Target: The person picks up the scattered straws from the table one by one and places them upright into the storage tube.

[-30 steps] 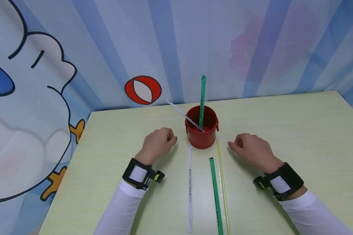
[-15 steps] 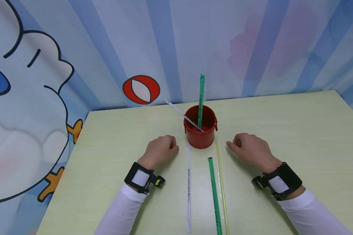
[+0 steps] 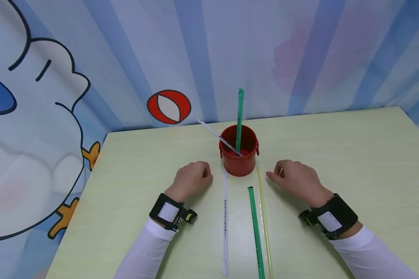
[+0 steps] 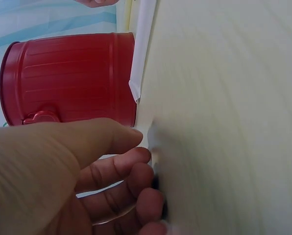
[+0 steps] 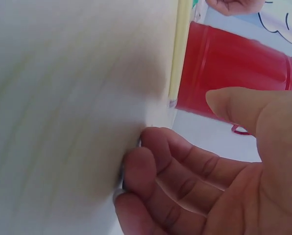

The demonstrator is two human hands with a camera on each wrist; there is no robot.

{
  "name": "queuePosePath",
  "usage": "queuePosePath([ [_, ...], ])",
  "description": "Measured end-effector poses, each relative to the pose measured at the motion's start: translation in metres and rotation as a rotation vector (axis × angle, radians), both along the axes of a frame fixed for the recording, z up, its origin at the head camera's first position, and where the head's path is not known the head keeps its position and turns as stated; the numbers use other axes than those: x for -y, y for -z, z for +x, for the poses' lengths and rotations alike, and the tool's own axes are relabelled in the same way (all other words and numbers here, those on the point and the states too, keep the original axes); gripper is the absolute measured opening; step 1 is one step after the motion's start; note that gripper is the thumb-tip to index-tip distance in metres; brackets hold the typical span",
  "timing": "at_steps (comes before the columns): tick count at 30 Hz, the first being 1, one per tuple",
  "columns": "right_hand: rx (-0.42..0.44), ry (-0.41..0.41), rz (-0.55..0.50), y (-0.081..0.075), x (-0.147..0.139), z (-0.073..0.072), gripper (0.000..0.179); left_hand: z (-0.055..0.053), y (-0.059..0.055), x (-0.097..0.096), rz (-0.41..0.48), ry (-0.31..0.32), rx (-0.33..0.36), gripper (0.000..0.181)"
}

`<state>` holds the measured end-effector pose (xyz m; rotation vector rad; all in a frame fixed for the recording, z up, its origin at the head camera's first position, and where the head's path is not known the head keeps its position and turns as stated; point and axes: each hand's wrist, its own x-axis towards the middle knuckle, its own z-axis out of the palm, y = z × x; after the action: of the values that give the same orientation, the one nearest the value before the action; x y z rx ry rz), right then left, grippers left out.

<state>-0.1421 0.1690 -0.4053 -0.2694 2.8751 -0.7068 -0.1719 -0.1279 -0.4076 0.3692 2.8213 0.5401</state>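
A red bucket (image 3: 238, 164) stands upright toward the back of the table. Inside it a green wrapped straw (image 3: 239, 112) rises nearly straight, and a white wrapped straw (image 3: 214, 133) leans out over the left rim. In front lie another white wrapped straw (image 3: 225, 224), a green wrapped straw (image 3: 255, 228) and a yellow straw (image 3: 264, 224) in clear wrap. My left hand (image 3: 190, 180) rests left of the bucket, fingers loosely curled around nothing. To the right, my right hand (image 3: 298, 180) lies likewise, its thumb apart from the fingers in the right wrist view.
The pale wooden table (image 3: 352, 162) ends at a blue striped backdrop (image 3: 237, 50) with a printed red ball (image 3: 169, 107). Each wrist wears a strapped camera, and both sleeves are white.
My left hand has drawn back slightly toward me from beside the bucket. My right hand has shifted a little to the left. The bucket and straws have stayed in place.
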Motion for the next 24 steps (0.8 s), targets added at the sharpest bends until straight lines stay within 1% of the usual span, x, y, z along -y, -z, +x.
queuePosePath([
  [4,0.016,-0.021,0.009,-0.001,0.006,0.004,0.03,0.001,0.0,0.001,0.009,-0.01,0.009,0.011],
  [10,0.026,-0.055,0.036,-0.002,0.016,0.011,0.042,0.001,0.0,0.002,0.02,-0.021,0.006,0.012],
  [13,0.041,-0.064,0.053,-0.001,0.021,0.014,0.044,0.001,0.0,0.002,0.021,-0.026,0.001,0.012],
  [19,0.052,-0.078,0.069,0.002,0.027,0.02,0.042,0.001,0.0,0.001,0.024,-0.03,0.003,0.014],
  [24,0.054,-0.095,0.073,0.003,0.028,0.021,0.037,0.002,-0.001,0.001,0.028,-0.032,0.003,0.015],
])
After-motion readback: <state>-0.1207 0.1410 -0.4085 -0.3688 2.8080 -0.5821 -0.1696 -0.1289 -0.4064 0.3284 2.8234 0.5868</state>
